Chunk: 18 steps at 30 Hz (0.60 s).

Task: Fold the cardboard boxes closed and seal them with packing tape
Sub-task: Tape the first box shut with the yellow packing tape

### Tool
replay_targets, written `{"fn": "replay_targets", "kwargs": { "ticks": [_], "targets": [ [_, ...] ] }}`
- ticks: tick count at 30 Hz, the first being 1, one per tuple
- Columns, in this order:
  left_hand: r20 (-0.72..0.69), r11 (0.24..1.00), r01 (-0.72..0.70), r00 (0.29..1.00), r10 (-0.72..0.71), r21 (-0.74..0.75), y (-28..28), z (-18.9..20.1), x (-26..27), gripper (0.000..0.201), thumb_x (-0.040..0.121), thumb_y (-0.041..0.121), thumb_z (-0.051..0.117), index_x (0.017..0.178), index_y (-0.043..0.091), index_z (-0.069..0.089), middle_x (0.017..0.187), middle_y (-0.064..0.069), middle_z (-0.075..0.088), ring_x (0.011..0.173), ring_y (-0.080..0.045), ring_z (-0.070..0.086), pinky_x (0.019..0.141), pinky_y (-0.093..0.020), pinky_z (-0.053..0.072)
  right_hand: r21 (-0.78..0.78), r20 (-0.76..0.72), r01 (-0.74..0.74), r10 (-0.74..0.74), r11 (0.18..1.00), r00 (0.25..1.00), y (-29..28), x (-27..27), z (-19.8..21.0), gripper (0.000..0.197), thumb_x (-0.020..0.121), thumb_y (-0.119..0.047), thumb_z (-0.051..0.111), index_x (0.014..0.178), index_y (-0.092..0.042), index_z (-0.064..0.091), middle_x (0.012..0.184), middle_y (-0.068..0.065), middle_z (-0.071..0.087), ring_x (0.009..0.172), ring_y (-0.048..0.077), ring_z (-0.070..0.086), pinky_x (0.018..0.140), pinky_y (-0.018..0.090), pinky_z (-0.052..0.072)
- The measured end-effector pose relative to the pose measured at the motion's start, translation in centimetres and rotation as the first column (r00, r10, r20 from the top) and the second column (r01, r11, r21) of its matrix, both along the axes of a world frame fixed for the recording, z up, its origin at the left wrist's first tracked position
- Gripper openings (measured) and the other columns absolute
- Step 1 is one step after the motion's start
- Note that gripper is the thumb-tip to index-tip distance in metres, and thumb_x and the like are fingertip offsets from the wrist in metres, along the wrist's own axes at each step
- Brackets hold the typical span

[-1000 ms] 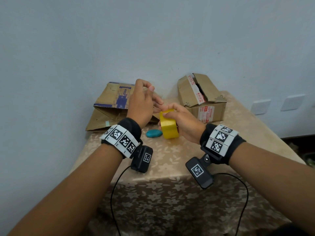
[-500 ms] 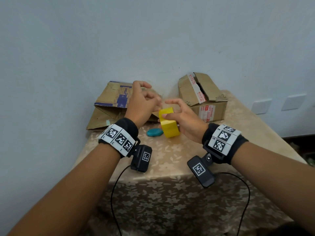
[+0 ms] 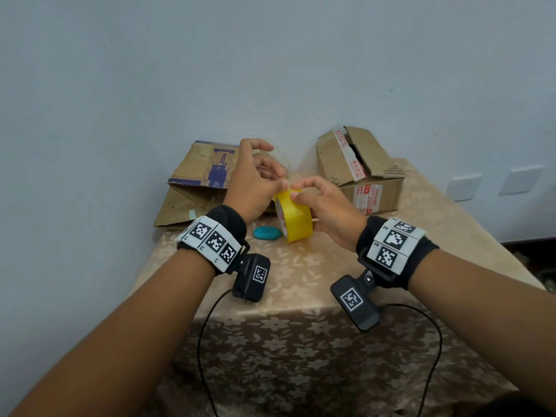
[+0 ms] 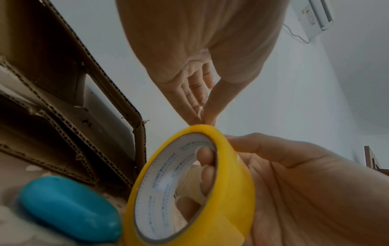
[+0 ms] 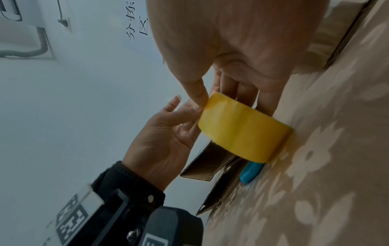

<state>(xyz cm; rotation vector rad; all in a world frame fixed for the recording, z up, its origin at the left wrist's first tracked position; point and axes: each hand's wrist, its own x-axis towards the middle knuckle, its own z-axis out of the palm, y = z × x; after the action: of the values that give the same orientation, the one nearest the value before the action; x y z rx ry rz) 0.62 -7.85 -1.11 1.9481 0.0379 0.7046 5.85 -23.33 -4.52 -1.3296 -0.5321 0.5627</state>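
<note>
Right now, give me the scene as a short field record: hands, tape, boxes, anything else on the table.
right hand: grips the tape roll, fingers through its core
left hand: thumb and fingertips pinch at the top of the roll, apparently at the tape end
tape roll: yellow, held on edge, just above the table
left box: collapsed, unsealed
right box: flaps up, not yet taped shut
blue object: on the table beside the roll; what it is, unclear

Small parcel-sorting rm: sorting-area wall sign [image 5: 138, 21], worn cardboard boxes [image 3: 358, 170], cloth-covered table [image 3: 301, 284].
</note>
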Motion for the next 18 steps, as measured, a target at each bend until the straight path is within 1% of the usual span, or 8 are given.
{"fn": "replay_targets", "kwargs": {
  "ticks": [4, 6, 9, 10, 12, 14, 16, 18],
  "targets": [
    [0.02, 1.0, 0.028, 0.999, -0.028, 0.01, 0.02, -0.04, -0.02, 0.063, 0.073, -0.014, 0.075, 0.119, 0.015, 0.043, 0.087, -0.006, 0.067, 0.08, -0.015, 0.067, 0.079, -0.028, 0.058, 0.006, 0.003, -0.013, 0.013, 1.0, 1.0, 0.01, -0.01, 0.06, 0.015, 0.103, -0.012, 0.059, 0.116, -0.019, 0.055, 0.074, 0.0, 0.077, 0.069, 0.015, 0.076, 0.054, 0.028, 0.058],
    [0.022, 0.999, 0.041, 0.999, -0.041, 0.01, 0.07, -0.02, -0.05, 0.063, 0.073, -0.014, 0.076, 0.118, 0.015, 0.042, 0.087, -0.006, 0.067, 0.08, -0.015, 0.068, 0.079, -0.027, 0.057, -0.024, 0.03, -0.009, 0.01, 1.0, 1.0, -0.04, -0.04, 0.06, 0.014, 0.102, -0.014, 0.06, 0.115, -0.021, 0.059, 0.079, 0.0, 0.077, 0.072, 0.016, 0.076, 0.056, 0.028, 0.058],
    [0.039, 0.998, 0.054, 0.998, -0.054, -0.013, 0.17, 0.04, -0.15, 0.063, 0.074, -0.014, 0.076, 0.118, 0.015, 0.043, 0.089, -0.008, 0.067, 0.081, -0.015, 0.068, 0.08, -0.027, 0.057, -0.061, 0.071, 0.035, -0.031, 0.998, 0.997, 0.04, 0.15, -0.1, 0.011, 0.098, -0.024, 0.068, 0.109, -0.027, 0.066, 0.101, 0.003, 0.071, 0.087, 0.018, 0.07, 0.062, 0.031, 0.057],
    [0.047, 0.998, 0.059, 0.997, -0.058, -0.016, 0.15, 0.06, -0.17, 0.062, 0.074, -0.014, 0.076, 0.119, 0.015, 0.043, 0.09, -0.01, 0.067, 0.082, -0.016, 0.068, 0.081, -0.028, 0.057, -0.062, 0.074, 0.045, -0.04, 0.997, 0.996, 0.08, 0.17, -0.12, 0.011, 0.096, -0.028, 0.07, 0.106, -0.028, 0.066, 0.105, 0.003, 0.07, 0.088, 0.018, 0.069, 0.063, 0.031, 0.057],
    [0.057, 0.998, 0.069, 0.996, -0.069, -0.001, 0.02, 0.12, -0.2, 0.062, 0.074, -0.013, 0.076, 0.119, 0.015, 0.043, 0.092, -0.015, 0.068, 0.084, -0.018, 0.068, 0.083, -0.029, 0.058, -0.069, 0.093, 0.06, -0.054, 0.996, 0.994, 0.19, 0.15, -0.25, 0.009, 0.094, -0.033, 0.073, 0.099, -0.03, 0.067, 0.104, 0.001, 0.069, 0.086, 0.016, 0.067, 0.062, 0.031, 0.055],
    [0.051, 0.996, 0.082, 0.995, -0.083, 0.02, -0.16, 0.13, -0.2, 0.063, 0.072, -0.014, 0.077, 0.118, 0.013, 0.043, 0.092, -0.016, 0.068, 0.085, -0.02, 0.069, 0.083, -0.028, 0.057, -0.094, 0.133, 0.086, -0.073, 0.992, 0.988, 0.3, 0.22, -0.45, 0.005, 0.093, -0.035, 0.073, 0.093, -0.033, 0.069, 0.108, 0.004, 0.068, 0.09, 0.019, 0.066, 0.068, 0.035, 0.054],
    [0.049, 0.996, 0.09, 0.995, -0.091, 0.029, -0.22, 0.13, -0.18, 0.064, 0.071, -0.015, 0.077, 0.118, 0.012, 0.042, 0.09, -0.015, 0.067, 0.085, -0.022, 0.069, 0.083, -0.028, 0.057, -0.111, 0.163, 0.107, -0.089, 0.988, 0.983, 0.36, 0.3, -0.63, 0.004, 0.093, -0.037, 0.074, 0.093, -0.033, 0.072, 0.114, 0.006, 0.069, 0.098, 0.024, 0.066, 0.075, 0.04, 0.054],
    [0.056, 0.996, 0.088, 0.994, -0.089, 0.029, -0.22, 0.14, -0.21, 0.064, 0.071, -0.016, 0.076, 0.118, 0.011, 0.042, 0.089, -0.015, 0.068, 0.085, -0.023, 0.069, 0.083, -0.027, 0.057, -0.11, 0.199, 0.129, -0.105, 0.986, 0.974, 0.48, 0.49, -0.86, 0.01, 0.093, -0.039, 0.074, 0.098, -0.03, 0.074, 0.115, 0.005, 0.07, 0.106, 0.025, 0.066, 0.081, 0.041, 0.054]
  ]
}}
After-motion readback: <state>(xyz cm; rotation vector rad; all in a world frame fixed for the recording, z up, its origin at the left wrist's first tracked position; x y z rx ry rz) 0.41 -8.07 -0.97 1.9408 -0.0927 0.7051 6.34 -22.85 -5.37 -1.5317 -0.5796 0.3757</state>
